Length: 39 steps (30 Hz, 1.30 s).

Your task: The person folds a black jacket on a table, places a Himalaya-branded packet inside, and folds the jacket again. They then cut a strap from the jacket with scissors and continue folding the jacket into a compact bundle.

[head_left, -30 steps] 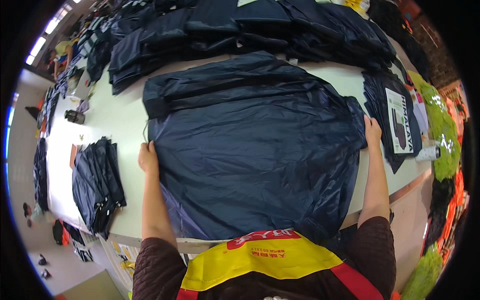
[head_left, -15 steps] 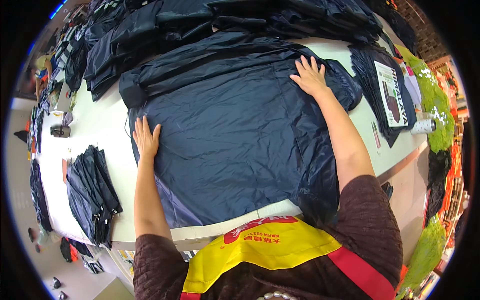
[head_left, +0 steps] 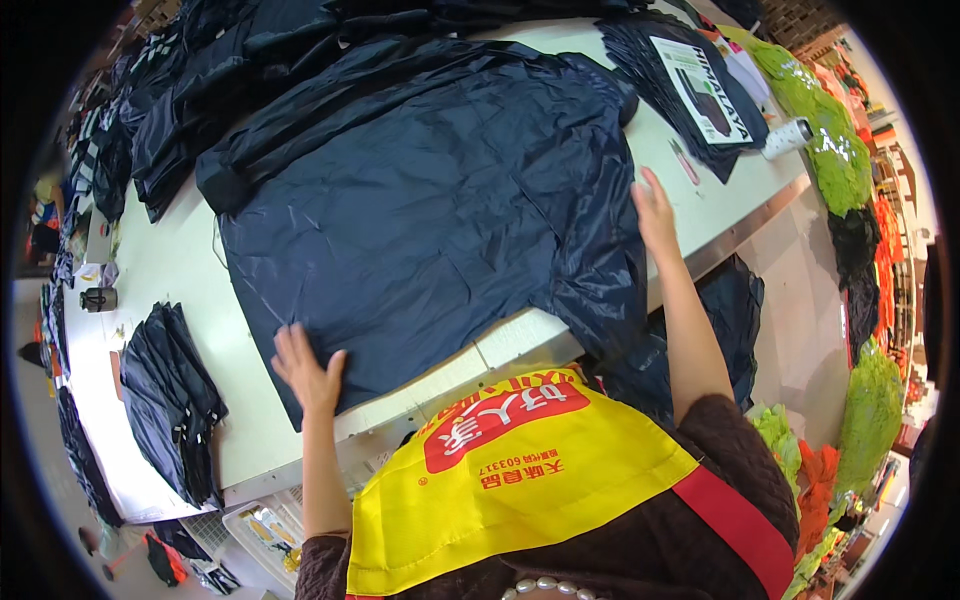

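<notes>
A dark navy garment (head_left: 420, 210) of thin, shiny fabric lies spread and wrinkled on the white table (head_left: 250, 440). Its far edge is bunched into folds, and its near right part hangs over the table's edge. My left hand (head_left: 308, 372) rests flat on the garment's near left corner, fingers stretched and thumb apart. At the right edge of the cloth is my right hand (head_left: 654, 215), turned on its side with the fingers straight. It holds nothing; whether it touches the fabric I cannot tell.
Dark garments (head_left: 240, 90) are heaped along the far side. A stack of dark pieces (head_left: 172, 400) lies at left, near a dark cup (head_left: 98, 299). At right are a dark stack under a printed bag (head_left: 700, 90), thread snips (head_left: 685, 162), a white cone (head_left: 787, 138) and green cloth (head_left: 815, 120).
My right hand has left the garment's far right area and come nearer, to its right edge. My left hand has slid toward me to the near corner. The view has turned and shifted.
</notes>
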### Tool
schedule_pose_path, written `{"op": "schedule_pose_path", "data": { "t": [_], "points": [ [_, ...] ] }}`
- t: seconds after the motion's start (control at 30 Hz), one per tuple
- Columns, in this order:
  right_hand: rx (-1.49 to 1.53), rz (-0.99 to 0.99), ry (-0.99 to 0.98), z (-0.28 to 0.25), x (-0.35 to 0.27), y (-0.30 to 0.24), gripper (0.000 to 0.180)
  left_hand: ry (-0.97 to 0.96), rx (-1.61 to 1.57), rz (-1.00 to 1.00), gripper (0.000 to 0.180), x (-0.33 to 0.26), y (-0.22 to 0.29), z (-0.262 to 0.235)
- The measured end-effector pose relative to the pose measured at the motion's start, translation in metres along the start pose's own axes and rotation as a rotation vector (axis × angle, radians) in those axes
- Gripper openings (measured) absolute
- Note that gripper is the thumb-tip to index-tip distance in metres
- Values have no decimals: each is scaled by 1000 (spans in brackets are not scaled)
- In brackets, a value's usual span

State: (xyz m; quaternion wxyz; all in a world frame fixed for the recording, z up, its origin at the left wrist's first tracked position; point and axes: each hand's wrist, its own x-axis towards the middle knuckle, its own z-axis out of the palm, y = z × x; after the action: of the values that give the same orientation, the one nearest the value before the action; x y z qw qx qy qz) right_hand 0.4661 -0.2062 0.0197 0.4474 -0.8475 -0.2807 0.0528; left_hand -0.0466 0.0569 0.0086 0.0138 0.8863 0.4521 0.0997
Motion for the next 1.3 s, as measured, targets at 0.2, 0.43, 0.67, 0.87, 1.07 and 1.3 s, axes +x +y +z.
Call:
{"op": "schedule_pose_path", "data": {
  "t": [0.2, 0.43, 0.67, 0.87, 1.07, 1.3],
  "points": [
    [418, 679, 557, -34, -211, 103, 46, -314, -630, 823, 61, 14, 187, 16],
    [1758, 951, -52, 70, -267, 42, 58, -435, -586, 1021, 60, 33, 281, 58],
    [979, 227, 689, -19, -187, -92, 18, -403, -530, 1082, 66, 26, 271, 66],
    [-201, -761, 1, 55, -179, -159, 28, -572, -336, 1036, 67, -2, 263, 61],
    [-498, -473, -391, 87, -163, -89, 41, -247, -434, 647, 69, -59, 101, 10],
    [-363, -906, -434, 84, -205, -63, 45, 113, -492, -489, 51, -75, -91, -14]
  ]
}}
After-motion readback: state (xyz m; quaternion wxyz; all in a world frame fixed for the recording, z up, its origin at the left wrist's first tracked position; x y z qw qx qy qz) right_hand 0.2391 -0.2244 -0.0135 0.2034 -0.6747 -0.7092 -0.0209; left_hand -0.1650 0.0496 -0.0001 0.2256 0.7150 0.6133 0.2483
